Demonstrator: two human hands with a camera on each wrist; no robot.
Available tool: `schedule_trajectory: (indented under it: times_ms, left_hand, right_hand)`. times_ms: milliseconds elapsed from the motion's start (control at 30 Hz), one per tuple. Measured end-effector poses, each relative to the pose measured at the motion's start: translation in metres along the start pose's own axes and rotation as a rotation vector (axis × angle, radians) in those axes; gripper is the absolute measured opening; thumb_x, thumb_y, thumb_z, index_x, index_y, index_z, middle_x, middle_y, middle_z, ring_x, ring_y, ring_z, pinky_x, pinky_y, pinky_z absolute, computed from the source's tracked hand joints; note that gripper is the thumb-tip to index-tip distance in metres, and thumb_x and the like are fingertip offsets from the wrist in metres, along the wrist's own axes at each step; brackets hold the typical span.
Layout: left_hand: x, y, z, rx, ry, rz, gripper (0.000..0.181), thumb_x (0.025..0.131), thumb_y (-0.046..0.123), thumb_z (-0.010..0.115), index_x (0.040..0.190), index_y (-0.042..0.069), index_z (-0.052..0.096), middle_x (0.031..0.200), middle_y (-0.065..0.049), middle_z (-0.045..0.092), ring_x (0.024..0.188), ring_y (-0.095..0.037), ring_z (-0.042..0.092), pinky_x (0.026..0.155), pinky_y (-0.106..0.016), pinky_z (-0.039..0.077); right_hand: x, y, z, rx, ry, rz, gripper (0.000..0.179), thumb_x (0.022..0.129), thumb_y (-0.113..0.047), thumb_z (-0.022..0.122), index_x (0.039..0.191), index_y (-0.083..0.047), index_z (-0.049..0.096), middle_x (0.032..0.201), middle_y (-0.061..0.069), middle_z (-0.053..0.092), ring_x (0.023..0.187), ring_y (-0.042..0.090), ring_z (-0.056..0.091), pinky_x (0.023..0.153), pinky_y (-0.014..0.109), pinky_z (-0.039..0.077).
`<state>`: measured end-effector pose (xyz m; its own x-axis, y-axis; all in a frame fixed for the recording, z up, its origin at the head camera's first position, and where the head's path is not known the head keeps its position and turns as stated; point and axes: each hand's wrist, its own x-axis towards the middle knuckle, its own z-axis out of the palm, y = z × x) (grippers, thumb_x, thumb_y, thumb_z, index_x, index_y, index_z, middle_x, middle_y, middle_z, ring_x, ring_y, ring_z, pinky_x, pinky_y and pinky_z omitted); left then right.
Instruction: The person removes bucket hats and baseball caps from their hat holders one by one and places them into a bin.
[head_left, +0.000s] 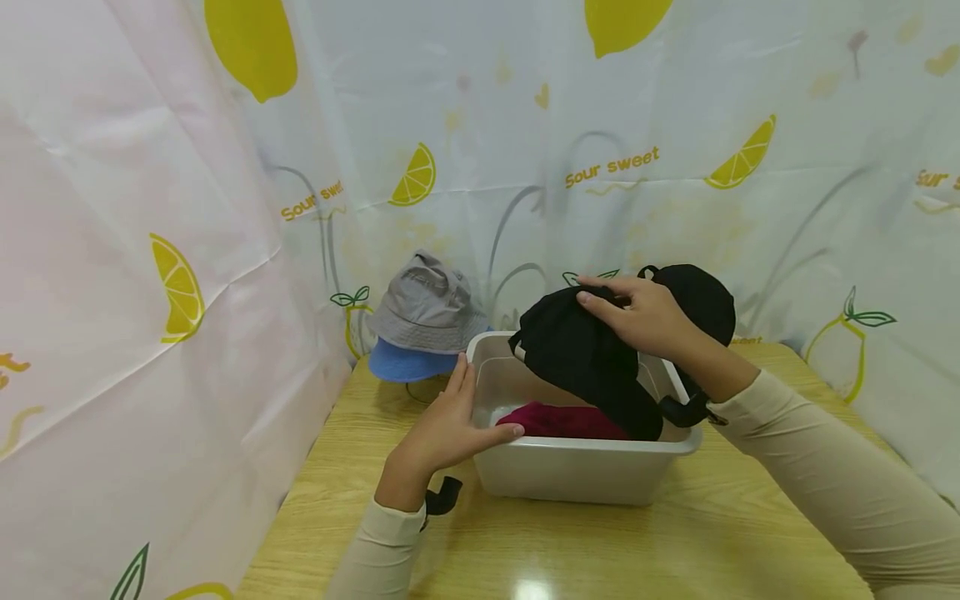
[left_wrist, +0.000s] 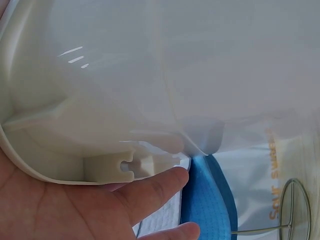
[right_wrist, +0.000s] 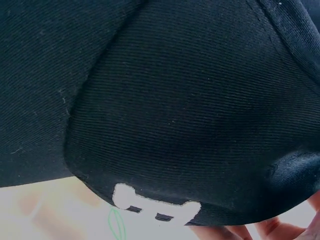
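My right hand (head_left: 637, 312) grips a black baseball cap (head_left: 581, 346) at its crown, over the bin. The cap tilts, its brim pointing down into the bin's front right part. In the right wrist view the black cloth fills most of the picture, with a white bone-shaped patch (right_wrist: 155, 204) at its lower edge. My left hand (head_left: 446, 421) rests at the front left corner of the pale plastic bin (head_left: 570, 471), fingers straight along the left side and thumb across the front rim. Inside the bin lies dark red fabric (head_left: 562, 421), partly hidden by the black cap.
A grey bucket hat (head_left: 427, 308) sits on top of a blue hat (head_left: 408, 362) on a wire stand (left_wrist: 292, 210), left behind the bin. Another black cap (head_left: 701, 300) is behind the bin at right. Lemon-print curtains (head_left: 480, 108) surround the wooden table (head_left: 330, 467).
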<state>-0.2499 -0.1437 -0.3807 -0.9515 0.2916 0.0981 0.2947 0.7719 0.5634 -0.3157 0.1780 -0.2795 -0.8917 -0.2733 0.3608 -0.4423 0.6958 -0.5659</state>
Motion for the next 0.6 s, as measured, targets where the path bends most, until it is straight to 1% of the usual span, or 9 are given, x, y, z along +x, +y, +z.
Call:
schedule_trajectory:
  times_ms: [100, 200, 433, 600]
  left_hand:
    - [0.000, 0.000, 0.000, -0.001, -0.005, -0.001, 0.132, 0.076, 0.084, 0.067, 0.167, 0.011, 0.005, 0.176, -0.003, -0.009, 0.157, -0.039, 0.023, 0.120, -0.059, 0.034]
    - [0.001, -0.001, 0.000, 0.000, -0.004, 0.003, 0.132, 0.077, 0.084, 0.067, 0.167, 0.011, 0.005, 0.176, -0.004, -0.008, 0.156, -0.040, 0.024, 0.119, -0.059, 0.035]
    - [0.002, -0.002, 0.001, -0.003, -0.003, 0.011, 0.133, 0.077, 0.084, 0.067, 0.167, 0.011, 0.003, 0.176, -0.004, -0.008, 0.156, -0.040, 0.024, 0.119, -0.059, 0.034]
    - [0.002, -0.003, 0.000, -0.002, -0.007, 0.009, 0.133, 0.077, 0.084, 0.067, 0.167, 0.009, 0.003, 0.175, -0.005, -0.009, 0.156, -0.041, 0.023, 0.119, -0.060, 0.034]
  right_hand:
    - [0.000, -0.001, 0.005, -0.024, -0.025, -0.006, 0.054, 0.101, -0.063, 0.054, 0.146, -0.036, 0.060, 0.151, 0.010, 0.058, 0.138, 0.035, 0.054, 0.109, 0.063, 0.043]
    - [0.002, 0.000, 0.010, -0.044, -0.045, -0.015, 0.054, 0.101, -0.062, 0.055, 0.147, -0.034, 0.060, 0.150, 0.011, 0.059, 0.139, 0.037, 0.052, 0.109, 0.064, 0.043]
    - [0.005, 0.005, 0.020, -0.087, -0.085, -0.038, 0.053, 0.101, -0.058, 0.057, 0.148, -0.032, 0.060, 0.148, 0.012, 0.059, 0.135, 0.037, 0.052, 0.110, 0.065, 0.041]
    - [0.007, 0.007, 0.027, -0.102, -0.107, -0.076, 0.051, 0.102, -0.055, 0.059, 0.147, -0.030, 0.061, 0.149, 0.012, 0.059, 0.137, 0.037, 0.052, 0.111, 0.064, 0.041]
